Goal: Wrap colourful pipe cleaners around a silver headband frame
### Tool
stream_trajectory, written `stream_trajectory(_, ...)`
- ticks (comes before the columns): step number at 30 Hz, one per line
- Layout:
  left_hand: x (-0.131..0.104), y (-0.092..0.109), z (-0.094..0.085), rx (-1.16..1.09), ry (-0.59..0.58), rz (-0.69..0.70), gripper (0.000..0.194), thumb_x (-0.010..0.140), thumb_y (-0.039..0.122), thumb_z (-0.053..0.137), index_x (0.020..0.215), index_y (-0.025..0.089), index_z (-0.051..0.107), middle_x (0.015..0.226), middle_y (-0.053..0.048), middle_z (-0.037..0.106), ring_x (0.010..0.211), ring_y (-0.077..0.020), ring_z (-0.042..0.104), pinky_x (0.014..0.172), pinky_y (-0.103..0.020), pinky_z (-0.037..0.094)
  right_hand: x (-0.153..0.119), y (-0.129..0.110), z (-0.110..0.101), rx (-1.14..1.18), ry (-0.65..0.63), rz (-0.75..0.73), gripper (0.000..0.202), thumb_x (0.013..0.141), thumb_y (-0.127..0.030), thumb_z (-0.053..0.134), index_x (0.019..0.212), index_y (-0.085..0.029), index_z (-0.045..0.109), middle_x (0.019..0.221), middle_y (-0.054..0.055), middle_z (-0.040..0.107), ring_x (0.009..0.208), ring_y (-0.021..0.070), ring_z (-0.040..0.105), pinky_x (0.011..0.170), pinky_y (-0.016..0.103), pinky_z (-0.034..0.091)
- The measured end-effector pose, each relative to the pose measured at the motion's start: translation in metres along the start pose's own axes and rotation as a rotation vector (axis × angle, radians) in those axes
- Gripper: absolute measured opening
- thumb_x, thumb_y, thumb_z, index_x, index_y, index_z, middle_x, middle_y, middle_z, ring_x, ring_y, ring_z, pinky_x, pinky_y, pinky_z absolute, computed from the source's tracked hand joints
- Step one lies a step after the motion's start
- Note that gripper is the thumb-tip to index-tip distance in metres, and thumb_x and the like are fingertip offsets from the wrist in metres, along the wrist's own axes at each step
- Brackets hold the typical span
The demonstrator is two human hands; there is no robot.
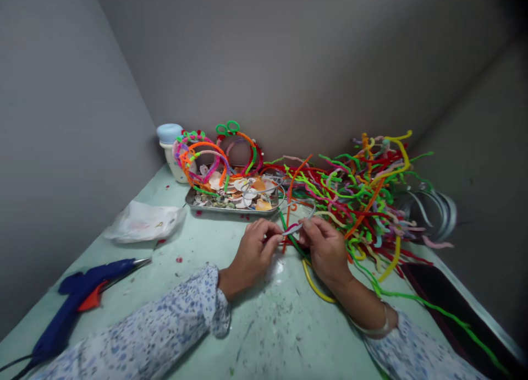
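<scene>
A thin grey headband (293,230) is held over the table between my two hands. My left hand (256,252) pinches one end of it between thumb and fingertips. My right hand (328,249) grips it farther along, with thumb pressed on bent fingers. A short magenta strip shows at the held part; whether it is fixed there I cannot tell. Just beyond my fingers, orange and dark green pipe cleaners (291,190) lie on the table. By my right wrist there is a curved yellow pipe cleaner (315,285).
A blue glue gun (76,297) and a white plastic bag (142,221) lie left. Behind are a metal tray (231,209) of shells, wrapped headbands (206,149) and a blue-lidded bottle (170,135). A heaped pile of pipe cleaners (358,187), bare headbands (443,215) and a phone (449,303) occupy the right.
</scene>
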State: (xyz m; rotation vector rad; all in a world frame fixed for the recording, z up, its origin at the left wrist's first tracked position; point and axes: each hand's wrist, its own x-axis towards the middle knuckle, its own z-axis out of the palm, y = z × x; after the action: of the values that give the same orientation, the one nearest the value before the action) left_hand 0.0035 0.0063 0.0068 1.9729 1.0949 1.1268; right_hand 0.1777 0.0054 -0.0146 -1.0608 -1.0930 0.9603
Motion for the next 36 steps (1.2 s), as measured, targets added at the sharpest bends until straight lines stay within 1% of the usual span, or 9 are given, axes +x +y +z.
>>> stream_trajectory(3,0.001,0.000,-0.001,0.000,-0.006,0.001,0.008,0.092,0.022,0.054,0.090,0.019,0.062,0.090,-0.003,0.064,0.089,-0.0185,0.056,0.083,-0.034,0.040,0.000,0.000,0.000,0.033,-0.004,0.020,0.026,0.084,-0.045,0.065,0.074,-0.021,0.065,0.058,-0.004,0.054,0.053,0.0121,0.045,0.054,0.026,0.037)
stream_trajectory(11,0.001,-0.003,-0.003,0.031,-0.008,0.006,0.012,0.092,0.025,0.055,0.088,0.020,0.065,0.088,-0.002,0.064,0.090,-0.0184,0.057,0.084,-0.034,0.040,0.003,-0.001,0.002,-0.050,0.050,-0.051,0.029,0.080,-0.048,0.067,0.069,-0.021,0.064,0.061,-0.003,0.057,0.058,0.0143,0.049,0.058,0.028,0.041)
stream_trajectory(14,0.002,0.000,-0.005,0.015,0.002,-0.007,0.014,0.092,0.025,0.054,0.086,0.019,0.065,0.087,-0.003,0.064,0.089,-0.0187,0.056,0.084,-0.034,0.040,0.002,-0.003,0.002,-0.065,0.023,-0.059,0.028,0.082,-0.048,0.065,0.073,-0.021,0.067,0.067,-0.001,0.062,0.065,0.0163,0.054,0.063,0.029,0.044)
stream_trajectory(18,0.004,0.004,-0.007,-0.094,0.049,-0.072,0.014,0.091,0.025,0.054,0.085,0.018,0.064,0.086,-0.003,0.062,0.084,-0.0176,0.056,0.079,-0.031,0.042,0.000,-0.009,0.004,-0.084,-0.062,-0.065,0.027,0.088,-0.047,0.059,0.085,-0.023,0.072,0.086,0.003,0.070,0.082,0.0206,0.062,0.074,0.032,0.048)
stream_trajectory(22,0.006,0.000,-0.007,-0.236,0.081,-0.127,0.013,0.089,0.026,0.057,0.083,0.017,0.064,0.085,-0.003,0.060,0.082,-0.0165,0.056,0.077,-0.029,0.042,-0.002,-0.012,0.007,-0.206,-0.120,-0.132,0.027,0.089,-0.044,0.059,0.093,-0.023,0.075,0.095,0.005,0.072,0.094,0.0236,0.063,0.087,0.036,0.046)
stream_trajectory(24,0.007,-0.003,-0.006,-0.311,0.078,-0.177,0.013,0.088,0.028,0.059,0.084,0.018,0.064,0.084,-0.003,0.061,0.081,-0.0160,0.055,0.075,-0.028,0.042,-0.002,-0.011,0.008,-0.255,-0.137,-0.147,0.028,0.089,-0.043,0.058,0.096,-0.022,0.075,0.096,0.006,0.073,0.096,0.0240,0.063,0.089,0.037,0.045)
stream_trajectory(28,0.008,-0.010,-0.003,-0.464,0.068,-0.287,0.015,0.085,0.032,0.063,0.087,0.018,0.064,0.082,-0.001,0.061,0.075,-0.0137,0.052,0.069,-0.026,0.041,-0.004,-0.010,0.009,-0.318,-0.167,-0.143,0.030,0.092,-0.044,0.055,0.093,-0.022,0.076,0.091,0.006,0.073,0.090,0.0235,0.064,0.083,0.036,0.046)
stream_trajectory(31,0.010,-0.011,-0.003,-0.535,0.080,-0.327,0.018,0.083,0.034,0.065,0.087,0.017,0.063,0.080,-0.001,0.059,0.071,-0.0123,0.049,0.066,-0.025,0.039,-0.007,-0.011,0.008,-0.282,-0.162,-0.132,0.034,0.092,-0.047,0.053,0.089,-0.021,0.076,0.084,0.005,0.073,0.083,0.0222,0.065,0.078,0.034,0.047)
stream_trajectory(36,0.014,-0.009,-0.008,-0.551,0.175,-0.303,0.018,0.083,0.034,0.064,0.084,0.016,0.062,0.075,0.002,0.056,0.068,-0.0112,0.046,0.066,-0.024,0.038,-0.007,-0.007,0.005,-0.160,-0.051,-0.020,0.040,0.089,-0.055,0.055,0.087,-0.021,0.076,0.075,0.004,0.071,0.064,0.0174,0.060,0.062,0.030,0.047)
